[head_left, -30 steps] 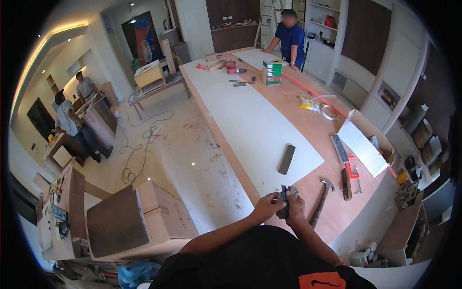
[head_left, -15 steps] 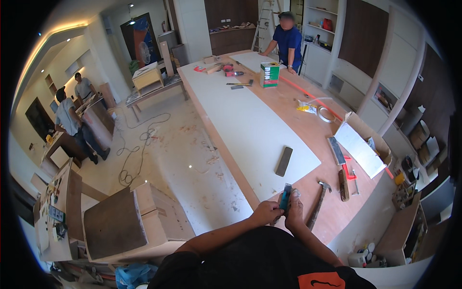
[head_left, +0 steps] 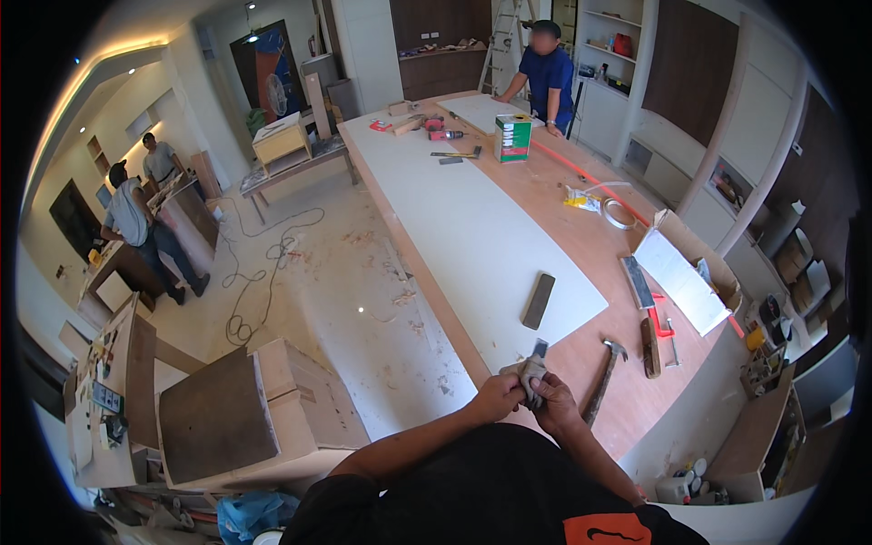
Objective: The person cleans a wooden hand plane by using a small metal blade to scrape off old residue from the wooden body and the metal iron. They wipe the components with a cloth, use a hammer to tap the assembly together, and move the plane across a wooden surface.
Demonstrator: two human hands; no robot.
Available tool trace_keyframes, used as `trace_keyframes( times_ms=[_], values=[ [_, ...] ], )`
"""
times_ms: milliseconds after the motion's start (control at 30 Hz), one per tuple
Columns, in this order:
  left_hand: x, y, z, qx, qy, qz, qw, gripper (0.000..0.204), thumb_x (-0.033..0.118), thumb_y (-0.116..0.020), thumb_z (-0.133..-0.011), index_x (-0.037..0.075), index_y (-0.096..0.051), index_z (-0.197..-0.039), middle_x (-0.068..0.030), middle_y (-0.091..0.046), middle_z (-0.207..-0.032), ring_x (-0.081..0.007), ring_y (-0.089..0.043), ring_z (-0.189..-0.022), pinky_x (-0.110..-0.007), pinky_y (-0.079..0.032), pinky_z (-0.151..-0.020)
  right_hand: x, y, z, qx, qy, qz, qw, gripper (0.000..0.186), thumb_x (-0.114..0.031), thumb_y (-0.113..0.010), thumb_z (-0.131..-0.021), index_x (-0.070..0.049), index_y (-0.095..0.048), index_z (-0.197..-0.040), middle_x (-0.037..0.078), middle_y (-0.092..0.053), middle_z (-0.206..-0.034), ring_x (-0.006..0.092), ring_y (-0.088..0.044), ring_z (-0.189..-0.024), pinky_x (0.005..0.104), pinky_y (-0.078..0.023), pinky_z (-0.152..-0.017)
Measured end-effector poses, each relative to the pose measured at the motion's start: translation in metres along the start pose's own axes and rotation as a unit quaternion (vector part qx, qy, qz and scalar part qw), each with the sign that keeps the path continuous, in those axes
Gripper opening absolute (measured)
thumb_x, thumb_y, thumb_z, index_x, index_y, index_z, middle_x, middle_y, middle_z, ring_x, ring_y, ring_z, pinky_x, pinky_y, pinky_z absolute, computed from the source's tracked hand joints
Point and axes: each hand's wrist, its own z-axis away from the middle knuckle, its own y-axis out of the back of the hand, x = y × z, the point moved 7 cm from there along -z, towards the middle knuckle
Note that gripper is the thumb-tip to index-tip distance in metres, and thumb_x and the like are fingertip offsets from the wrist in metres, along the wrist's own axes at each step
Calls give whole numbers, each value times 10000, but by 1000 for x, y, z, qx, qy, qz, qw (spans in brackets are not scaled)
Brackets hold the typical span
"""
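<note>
Close to my body, over the near end of the table, both hands meet around a flat metal blade [head_left: 540,348]. A greyish rag [head_left: 528,367] is bunched around the blade, whose squared end sticks out of it. My left hand [head_left: 499,398] is closed at the lower left of the rag; its fingertips are partly hidden. With bent fingers, my right hand [head_left: 555,404] grips the rag and blade from the right. A dark rectangular sharpening stone [head_left: 539,302] lies just beyond on the white panel [head_left: 490,245]. To the right rests a claw hammer [head_left: 603,386].
Right of the hammer lie a wooden block-like tool [head_left: 650,349], a grey bar [head_left: 638,282] and a red clamp [head_left: 661,318], near an open carton [head_left: 695,272]. Farther off stand a square can [head_left: 512,138] and a person in blue [head_left: 547,77]. A cardboard box [head_left: 313,400] is at left.
The rag now bunches around the blade, whose bluish face showed before. My right fingers have curled inward over it. At the far left, a person leans slightly more.
</note>
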Motion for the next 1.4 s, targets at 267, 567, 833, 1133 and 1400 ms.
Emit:
trace_keyframes(
  times_ms=[267,567,833,1133,1400],
  values=[
    [-3,-4,0,-47,-19,-1,999,211,176,-667,-954,-30,-683,-909,-70,-673,-742,-134,-644,-626,-301,-537,-588,4,27,-4,96,-8,21,995,375,4,-676,-897,25,-569,-1255,141,-689,-1072,287,-702,-935,408,-587,-814],
    [-5,-11,5,-74,7,-21,997,263,227,-664,-952,-18,-683,-858,-72,-652,-687,-146,-620,-562,-314,-515,-542,-20,79,-10,139,-7,-69,988,230,-124,-682,-933,-137,-651,-1161,-26,-688,-954,162,-647,-839,300,-493,-677],
    [-20,-5,3,-13,-9,-18,1000,269,238,-668,-946,-20,-705,-882,-88,-668,-701,-157,-640,-577,-317,-522,-546,0,26,-4,96,2,7,995,253,-87,-676,-960,-77,-623,-1207,43,-697,-1026,201,-674,-892,385,-558,-750],
    [2,-4,18,-100,12,-39,994,274,239,-671,-978,-22,-696,-898,-54,-658,-729,-112,-634,-644,-280,-543,-603,-66,135,-21,190,96,-55,975,243,-117,-694,-955,-148,-654,-1192,14,-707,-1002,188,-683,-864,329,-541,-707],
    [-1,14,7,67,-19,76,995,246,217,-650,-972,-19,-687,-910,-69,-684,-764,-132,-649,-642,-297,-545,-609,-32,11,7,-1,60,-66,996,485,-138,-746,-930,-132,-573,-1384,9,-677,-1233,190,-634,-1060,407,-500,-876]
  ],
)
